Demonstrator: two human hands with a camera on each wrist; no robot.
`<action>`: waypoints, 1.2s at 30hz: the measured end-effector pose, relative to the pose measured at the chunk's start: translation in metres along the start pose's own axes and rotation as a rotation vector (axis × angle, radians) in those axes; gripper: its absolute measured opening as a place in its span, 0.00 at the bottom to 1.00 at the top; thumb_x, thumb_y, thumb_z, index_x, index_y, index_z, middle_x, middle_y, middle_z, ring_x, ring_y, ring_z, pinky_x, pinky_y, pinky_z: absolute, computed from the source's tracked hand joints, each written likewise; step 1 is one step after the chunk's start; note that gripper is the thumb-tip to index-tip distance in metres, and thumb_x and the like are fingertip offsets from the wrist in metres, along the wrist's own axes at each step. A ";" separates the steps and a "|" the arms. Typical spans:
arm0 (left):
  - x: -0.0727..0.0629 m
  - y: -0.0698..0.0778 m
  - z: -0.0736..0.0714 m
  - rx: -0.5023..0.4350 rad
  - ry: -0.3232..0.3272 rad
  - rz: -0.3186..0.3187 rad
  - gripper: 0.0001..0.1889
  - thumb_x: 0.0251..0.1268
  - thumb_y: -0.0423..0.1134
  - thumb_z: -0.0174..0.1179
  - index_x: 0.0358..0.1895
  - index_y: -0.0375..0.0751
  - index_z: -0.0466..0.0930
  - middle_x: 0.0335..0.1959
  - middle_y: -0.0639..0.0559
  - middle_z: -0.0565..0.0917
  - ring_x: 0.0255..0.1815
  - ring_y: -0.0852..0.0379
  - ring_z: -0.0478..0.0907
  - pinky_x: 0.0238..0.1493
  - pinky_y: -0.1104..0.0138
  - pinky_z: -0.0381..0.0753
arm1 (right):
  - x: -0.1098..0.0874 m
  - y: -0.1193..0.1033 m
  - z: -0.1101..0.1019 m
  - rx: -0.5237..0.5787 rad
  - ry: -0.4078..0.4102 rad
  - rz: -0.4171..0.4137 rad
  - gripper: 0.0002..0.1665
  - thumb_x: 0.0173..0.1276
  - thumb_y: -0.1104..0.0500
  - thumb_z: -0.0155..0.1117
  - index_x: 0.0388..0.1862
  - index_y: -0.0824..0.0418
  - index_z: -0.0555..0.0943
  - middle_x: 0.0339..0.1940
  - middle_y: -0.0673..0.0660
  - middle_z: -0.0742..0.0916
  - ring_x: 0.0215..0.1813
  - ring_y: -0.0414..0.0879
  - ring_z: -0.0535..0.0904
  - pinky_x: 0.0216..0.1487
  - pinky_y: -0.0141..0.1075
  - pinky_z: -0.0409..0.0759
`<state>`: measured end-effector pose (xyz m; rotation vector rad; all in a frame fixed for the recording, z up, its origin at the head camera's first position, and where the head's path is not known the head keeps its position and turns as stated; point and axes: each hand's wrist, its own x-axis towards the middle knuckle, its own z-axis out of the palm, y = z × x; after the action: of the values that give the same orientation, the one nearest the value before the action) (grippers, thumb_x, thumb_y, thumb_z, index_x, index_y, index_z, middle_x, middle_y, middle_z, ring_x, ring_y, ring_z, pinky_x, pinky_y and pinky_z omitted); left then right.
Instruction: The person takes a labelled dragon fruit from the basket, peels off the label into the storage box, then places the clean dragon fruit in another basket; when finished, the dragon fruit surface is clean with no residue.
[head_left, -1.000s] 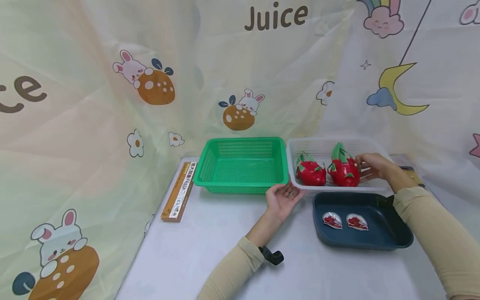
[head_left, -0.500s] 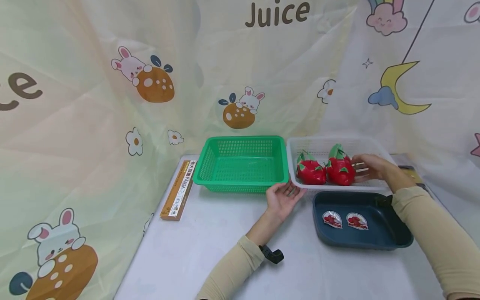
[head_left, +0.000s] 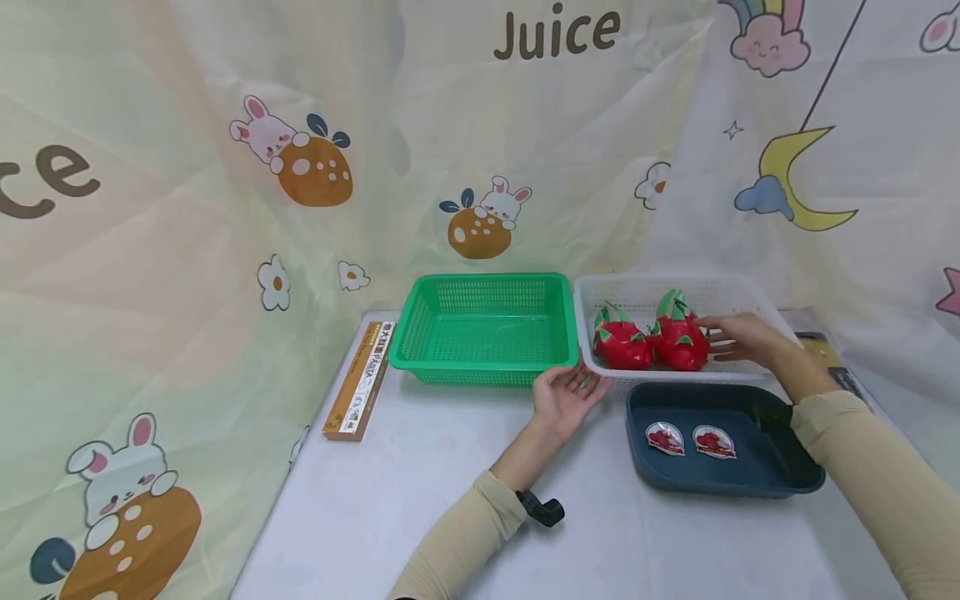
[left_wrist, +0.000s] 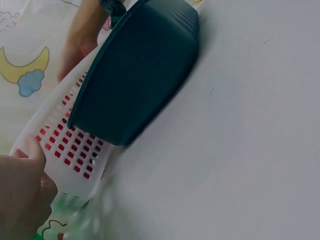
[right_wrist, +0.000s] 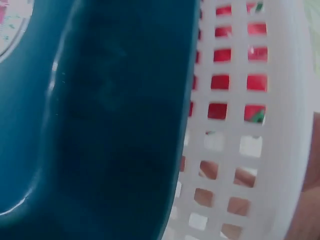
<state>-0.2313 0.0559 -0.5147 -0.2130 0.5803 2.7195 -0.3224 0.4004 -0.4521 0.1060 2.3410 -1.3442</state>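
Starting at the left of the head view, a long, flat cardboard box (head_left: 359, 381) in orange-brown with a white printed label lies on the pale, matte table (head_left: 420, 500), just beside a rectangular green basket (head_left: 483, 330) of perforated plastic with a smooth rolled rim. Below the green basket's lower right corner, near the middle of the frame, the left hand (head_left: 564, 398) lies palm up with its fingers loosely spread and relaxed, their tips at the near left corner of the white basket (head_left: 600, 292); the left wrist view shows the thumb against that basket's latticed white wall (left_wrist: 65, 160), but whether the hand truly grips it cannot be told. The white basket is the same rectangular, slotted plastic, and touches the green one side by side. Inside it sit two glossy red toy dragon fruits with pointed green leaf scales: the left dragon fruit (head_left: 622, 343) and the right dragon fruit (head_left: 681, 337), pressed against each other. The right hand (head_left: 738, 337) reaches into the basket from the right of the frame, fingers nearly straight and only slightly spread, fingertips touching the right dragon fruit's side without closing round it. In front of the white basket, lower right of the frame, stands a smooth dark blue tray (head_left: 795, 467) with rounded corners and raised walls, holding two small flat stickers (head_left: 692, 440) printed red on white. Both forearms wear beige knit sleeves.
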 end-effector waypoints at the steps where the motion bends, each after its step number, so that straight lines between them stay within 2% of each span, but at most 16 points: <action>1: 0.000 0.001 0.000 0.005 -0.003 -0.005 0.16 0.68 0.36 0.53 0.54 0.33 0.78 0.54 0.42 0.78 0.61 0.45 0.74 0.70 0.45 0.76 | -0.003 -0.001 0.002 -0.024 0.039 -0.006 0.53 0.82 0.35 0.49 0.82 0.76 0.50 0.78 0.82 0.60 0.75 0.77 0.64 0.71 0.58 0.73; 6: -0.003 0.004 0.002 0.053 0.007 -0.019 0.17 0.71 0.39 0.55 0.56 0.31 0.76 0.52 0.42 0.77 0.59 0.45 0.74 0.70 0.47 0.76 | -0.024 -0.012 0.019 -0.148 0.332 -0.062 0.54 0.79 0.34 0.52 0.77 0.80 0.58 0.73 0.83 0.67 0.70 0.77 0.67 0.69 0.63 0.74; 8: -0.004 0.005 0.001 0.080 0.018 -0.024 0.19 0.71 0.40 0.56 0.57 0.30 0.75 0.50 0.41 0.78 0.58 0.45 0.75 0.70 0.48 0.76 | -0.032 -0.016 0.028 -0.171 0.427 -0.093 0.52 0.78 0.34 0.53 0.76 0.78 0.60 0.72 0.82 0.68 0.69 0.76 0.67 0.68 0.66 0.74; 10: -0.004 0.007 0.002 0.104 0.019 -0.034 0.21 0.71 0.42 0.58 0.58 0.29 0.75 0.50 0.41 0.78 0.57 0.45 0.75 0.70 0.48 0.76 | -0.039 -0.021 0.037 -0.183 0.488 -0.138 0.49 0.79 0.35 0.54 0.76 0.75 0.63 0.72 0.80 0.70 0.68 0.75 0.67 0.66 0.67 0.75; 15: -0.011 0.010 0.005 0.175 0.023 -0.078 0.24 0.70 0.43 0.60 0.60 0.28 0.74 0.51 0.40 0.80 0.56 0.45 0.78 0.71 0.49 0.76 | -0.050 -0.033 0.056 -0.256 0.561 -0.308 0.40 0.80 0.41 0.57 0.73 0.73 0.70 0.67 0.79 0.77 0.64 0.74 0.73 0.60 0.67 0.79; 18: -0.021 0.015 0.006 0.268 0.021 -0.151 0.28 0.71 0.43 0.60 0.65 0.25 0.73 0.52 0.39 0.81 0.55 0.45 0.80 0.72 0.49 0.75 | -0.055 -0.040 0.067 -0.302 0.583 -0.393 0.36 0.79 0.46 0.61 0.70 0.73 0.73 0.65 0.78 0.79 0.63 0.74 0.75 0.59 0.68 0.79; 22: -0.038 0.031 0.008 0.406 -0.038 -0.261 0.30 0.74 0.41 0.56 0.71 0.25 0.70 0.55 0.39 0.80 0.57 0.45 0.78 0.74 0.49 0.72 | -0.061 -0.047 0.078 -0.355 0.587 -0.456 0.35 0.77 0.47 0.65 0.70 0.72 0.73 0.66 0.78 0.79 0.62 0.74 0.76 0.59 0.68 0.79; 24: -0.046 0.042 0.010 0.460 -0.080 -0.274 0.27 0.75 0.40 0.54 0.70 0.25 0.71 0.55 0.39 0.80 0.57 0.46 0.78 0.74 0.50 0.72 | -0.064 -0.048 0.083 -0.383 0.585 -0.471 0.36 0.75 0.47 0.67 0.70 0.71 0.74 0.66 0.78 0.79 0.61 0.74 0.75 0.56 0.68 0.80; 27: -0.053 0.062 0.013 0.509 -0.131 -0.216 0.22 0.76 0.37 0.52 0.66 0.26 0.75 0.54 0.41 0.81 0.55 0.47 0.79 0.72 0.52 0.75 | -0.068 -0.050 0.088 -0.418 0.590 -0.486 0.37 0.74 0.48 0.69 0.70 0.71 0.74 0.65 0.77 0.79 0.58 0.73 0.77 0.50 0.66 0.84; 30: -0.056 0.082 0.017 0.599 -0.169 -0.080 0.18 0.77 0.35 0.51 0.61 0.28 0.77 0.50 0.43 0.83 0.52 0.48 0.82 0.68 0.53 0.78 | -0.070 -0.051 0.094 -0.444 0.599 -0.518 0.36 0.72 0.49 0.71 0.68 0.70 0.75 0.63 0.77 0.81 0.55 0.72 0.79 0.45 0.64 0.86; 33: -0.058 0.103 0.017 0.783 -0.180 0.077 0.17 0.78 0.36 0.53 0.61 0.30 0.79 0.48 0.46 0.84 0.51 0.47 0.83 0.65 0.52 0.82 | -0.073 -0.050 0.099 -0.473 0.596 -0.547 0.35 0.71 0.51 0.72 0.67 0.71 0.76 0.61 0.76 0.82 0.54 0.72 0.81 0.45 0.65 0.86; 36: -0.060 0.125 0.013 0.976 -0.153 0.197 0.17 0.78 0.37 0.56 0.62 0.32 0.79 0.50 0.44 0.85 0.54 0.39 0.84 0.60 0.52 0.85 | -0.077 -0.051 0.105 -0.507 0.572 -0.562 0.36 0.69 0.52 0.74 0.68 0.72 0.75 0.61 0.76 0.82 0.55 0.73 0.80 0.47 0.67 0.85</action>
<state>-0.2226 -0.0639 -0.4436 0.3111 1.8262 2.2503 -0.2324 0.2971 -0.4257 -0.4012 3.3036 -0.9614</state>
